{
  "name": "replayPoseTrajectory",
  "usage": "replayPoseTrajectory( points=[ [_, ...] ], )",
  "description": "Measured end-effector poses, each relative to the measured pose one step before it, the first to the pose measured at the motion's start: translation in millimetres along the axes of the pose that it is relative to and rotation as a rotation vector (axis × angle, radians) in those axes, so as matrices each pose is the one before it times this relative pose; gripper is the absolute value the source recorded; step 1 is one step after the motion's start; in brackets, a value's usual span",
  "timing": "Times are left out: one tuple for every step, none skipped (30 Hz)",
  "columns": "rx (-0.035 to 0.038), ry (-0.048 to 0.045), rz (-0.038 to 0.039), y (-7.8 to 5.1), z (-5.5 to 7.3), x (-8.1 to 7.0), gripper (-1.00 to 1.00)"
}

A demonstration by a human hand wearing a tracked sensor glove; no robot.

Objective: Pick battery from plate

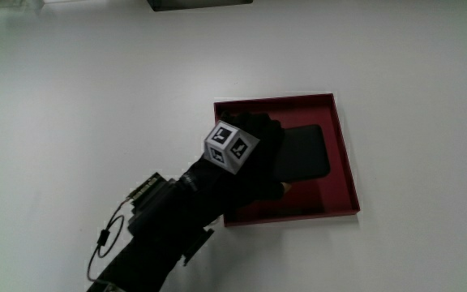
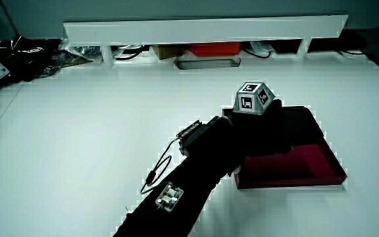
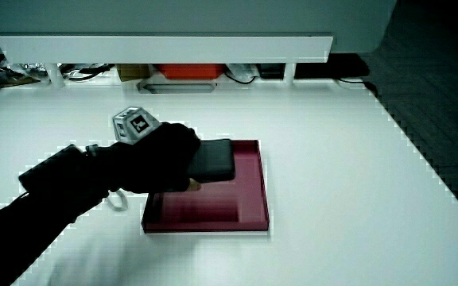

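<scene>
- One flat black battery [image 1: 305,154] (a slab-shaped pack, dark and plain) sits over the dark red plate [image 1: 343,154], and in a side view [image 3: 213,159] it looks raised off the plate's floor, held level.
- Shallow and square with low walls, the plate shows its red floor bare on the part nearer to the person, seen in both side views [image 2: 295,172] [image 3: 249,208].
- Gloved in black, the hand [image 1: 254,158] is over the plate's edge and clasps the end of the battery; its fingers wrap the pack, and a bare fingertip shows under it in a side view [image 3: 192,185].
- Its back faces upward, carrying the small patterned cube [image 1: 232,148], which is tilted so that two marked faces show from above; the cube also stands clear in both side views [image 2: 253,97] [image 3: 133,125].
- Stretching from the hand toward the person, the forearm [image 1: 164,235] lies low across the table, with a small boxy unit strapped to it and a thin cable [image 1: 104,239] looping off beside it.
- White and plain, the table [image 1: 71,97] holds nothing else near the plate.
- Along the table's edge farthest from the person runs a low white partition [image 2: 202,29], with an orange box [image 2: 212,48] and tangled cables under it.
</scene>
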State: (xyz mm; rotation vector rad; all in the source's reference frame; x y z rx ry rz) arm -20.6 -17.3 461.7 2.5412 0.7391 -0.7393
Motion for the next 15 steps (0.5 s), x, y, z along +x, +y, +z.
replayPoseTrajectory(
  points=[
    [0.02284, 0.00423, -0.00755, -4.28, 6.07, 0.89, 1.0],
    [0.02332, 0.03319, -0.01703, -4.66, 9.73, 3.51, 1.0],
    [0.00018, -0.01004, -0.01237, -2.77, 3.21, -1.64, 1.0],
    [0.00379, 0.01405, -0.02044, -3.61, 8.61, 1.86, 1.0],
    [0.01411, 0.03592, -0.00276, -3.67, 9.13, 2.3, 1.0],
    [0.04833, -0.01445, -0.0383, -3.59, 2.29, -2.85, 1.0],
    [-0.0439, 0.00388, 0.06635, -6.49, 10.79, 0.39, 1.0],
    [0.021, 0.01459, -0.00964, -5.61, 7.81, -0.73, 1.0],
    [0.01229, 0.01052, -0.00346, -5.45, 2.99, -3.98, 1.0],
    [0.04161, 0.10882, -0.0775, -4.1, 15.11, 5.95, 1.0],
    [0.0183, -0.01452, 0.0254, -5.03, 0.45, -5.59, 1.0],
    [0.00431, 0.01164, 0.03282, -5.37, -0.78, -6.77, 1.0],
    [0.00126, -0.02963, 0.02068, -4.31, -0.21, -7.14, 1.0],
    [0.02194, -0.04951, -0.02042, -3.27, -0.18, -7.05, 1.0],
    [-0.02109, 0.0798, 0.01666, -3.29, 7.84, -0.55, 1.0]
  ],
)
